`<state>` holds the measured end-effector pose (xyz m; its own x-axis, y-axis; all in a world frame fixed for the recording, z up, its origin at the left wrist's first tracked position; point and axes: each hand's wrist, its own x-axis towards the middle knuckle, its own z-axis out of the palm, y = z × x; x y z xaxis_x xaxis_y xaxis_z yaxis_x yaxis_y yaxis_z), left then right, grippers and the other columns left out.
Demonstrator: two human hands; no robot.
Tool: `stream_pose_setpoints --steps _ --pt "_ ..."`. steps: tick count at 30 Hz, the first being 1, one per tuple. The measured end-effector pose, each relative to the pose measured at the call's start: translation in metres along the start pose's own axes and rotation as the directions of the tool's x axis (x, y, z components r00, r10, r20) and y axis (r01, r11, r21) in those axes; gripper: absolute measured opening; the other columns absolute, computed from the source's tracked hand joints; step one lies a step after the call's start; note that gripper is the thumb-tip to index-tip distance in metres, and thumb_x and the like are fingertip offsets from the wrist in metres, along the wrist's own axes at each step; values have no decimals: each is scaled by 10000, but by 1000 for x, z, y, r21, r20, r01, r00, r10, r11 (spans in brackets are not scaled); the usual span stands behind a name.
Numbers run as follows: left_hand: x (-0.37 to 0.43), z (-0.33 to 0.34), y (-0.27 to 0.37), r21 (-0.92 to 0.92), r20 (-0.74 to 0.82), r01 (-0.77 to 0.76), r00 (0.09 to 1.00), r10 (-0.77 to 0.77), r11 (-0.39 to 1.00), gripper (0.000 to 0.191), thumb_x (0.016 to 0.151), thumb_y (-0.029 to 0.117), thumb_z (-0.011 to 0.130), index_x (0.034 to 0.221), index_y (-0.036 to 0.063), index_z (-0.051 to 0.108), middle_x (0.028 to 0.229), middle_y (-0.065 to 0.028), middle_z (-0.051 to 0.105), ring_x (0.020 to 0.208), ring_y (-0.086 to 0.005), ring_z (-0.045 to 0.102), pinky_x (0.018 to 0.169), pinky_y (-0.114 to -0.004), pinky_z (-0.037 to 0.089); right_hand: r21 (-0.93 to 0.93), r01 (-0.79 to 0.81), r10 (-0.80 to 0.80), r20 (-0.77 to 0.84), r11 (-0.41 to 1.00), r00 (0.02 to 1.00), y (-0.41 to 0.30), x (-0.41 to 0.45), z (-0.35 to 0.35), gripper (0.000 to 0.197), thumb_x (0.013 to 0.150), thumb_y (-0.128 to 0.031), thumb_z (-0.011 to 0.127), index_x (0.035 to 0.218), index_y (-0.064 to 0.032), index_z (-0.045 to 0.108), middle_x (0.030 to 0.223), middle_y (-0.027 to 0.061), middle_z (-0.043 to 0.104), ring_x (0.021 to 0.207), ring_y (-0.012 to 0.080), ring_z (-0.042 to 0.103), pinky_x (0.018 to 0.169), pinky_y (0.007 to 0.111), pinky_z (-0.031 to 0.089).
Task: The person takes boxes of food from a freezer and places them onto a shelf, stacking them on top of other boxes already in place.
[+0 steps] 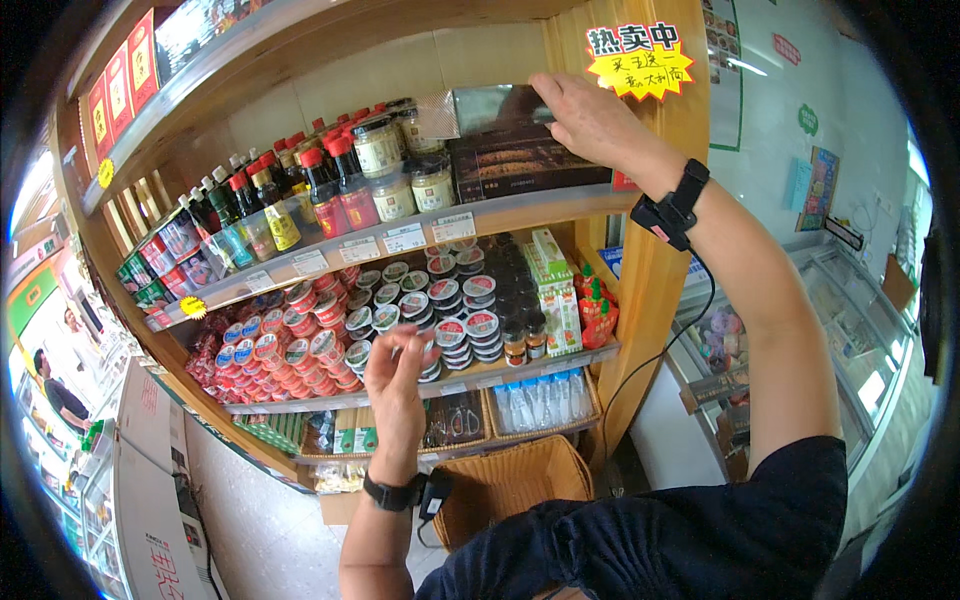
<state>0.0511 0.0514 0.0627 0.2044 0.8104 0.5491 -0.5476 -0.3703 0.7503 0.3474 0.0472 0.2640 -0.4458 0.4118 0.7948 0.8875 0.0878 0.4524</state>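
Raised to the upper shelf, my right hand [592, 120] rests its fingers at the top right of a dark box with a shiny panel [499, 109]. Whether those fingers grip it cannot be told. Printed dark boxes [525, 161] lie below, beside glass jars with dark lids [433, 185] and red-capped sauce bottles [324, 195]. My left hand [397, 367] hangs in front of the middle shelf with bent fingers and nothing visible in it, near stacked round tubs with black rims [451, 334]. Both wrists wear black straps with small devices.
A wicker basket [517, 480] stands below the shelves. The shelf's wooden post [645, 300] rises at the right, with a cable hanging past it. Glass-topped freezers [832, 322] stand further right. Red-rimmed tubs [266, 345] fill the middle shelf's left. A person [60, 394] is far left.
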Motion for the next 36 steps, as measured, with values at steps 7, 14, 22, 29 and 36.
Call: stream_pose_setpoints --steps 7,14,22,29,36 --pt "-34 -29 -13 38 -172 -6 985 12 999 42 845 43 538 812 34 514 989 -51 499 875 -139 544 696 -259 478 7 -116 111 250 993 962 28 -2 47 421 680 -16 608 1030 -9 374 953 184 530 916 346 529 762 405 458" --pt "-49 -32 -22 42 -257 76 964 -63 996 48 845 57 543 810 40 514 1013 -49 490 874 -137 541 667 -248 463 -111 -65 90 240 992 967 29 3 76 297 676 52 530 948 -2 424 869 175 547 837 332 559 713 390 472" --pt "-56 -38 -25 20 -260 103 961 -94 995 39 850 61 544 839 41 513 1001 -53 510 855 -140 550 656 -243 461 -255 -3 87 321 967 943 21 12 88 233 757 -49 534 976 -5 470 853 158 598 804 285 608 666 356 502" --pt "-58 -40 -30 -32 -250 142 957 -145 989 31 847 60 545 849 53 516 1001 -43 513 857 -132 546 658 -252 454 -284 -4 98 319 959 943 21 11 114 178 730 -38 535 899 -22 479 848 155 578 793 295 602 692 362 498" --pt "-59 -46 -31 -10 -254 155 955 -152 988 22 854 48 523 838 56 510 985 -38 513 848 -131 547 652 -248 454 -252 -39 132 366 967 921 23 15 111 206 751 -43 527 953 -37 486 852 164 562 827 313 593 720 374 499"
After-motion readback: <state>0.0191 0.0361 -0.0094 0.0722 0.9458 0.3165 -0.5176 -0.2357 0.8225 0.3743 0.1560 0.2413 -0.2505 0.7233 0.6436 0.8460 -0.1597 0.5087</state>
